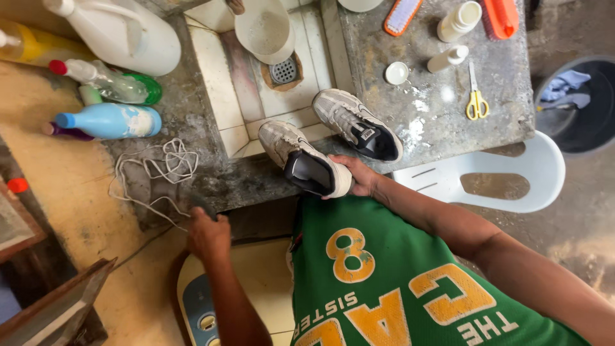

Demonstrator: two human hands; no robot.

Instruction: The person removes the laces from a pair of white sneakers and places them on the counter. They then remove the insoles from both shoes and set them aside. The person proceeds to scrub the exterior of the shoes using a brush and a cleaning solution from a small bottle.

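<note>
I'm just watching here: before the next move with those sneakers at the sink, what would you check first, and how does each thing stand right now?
1. Right hand has a hold on the near sneaker: ok, it cups the heel.
2. Near sneaker is supported: ok, it lies on the sink edge.
3. Second sneaker sits steady: ok, it rests on the counter corner, beside the first.
4. Laces are out of the way: ok, heaped on the counter to the left, apart from the shoes.
5. Left hand is free: cannot tell, it is closed at the counter edge, maybe on something dark.
6. Drain is clear: not ok, a basin partly overlaps it.
</note>
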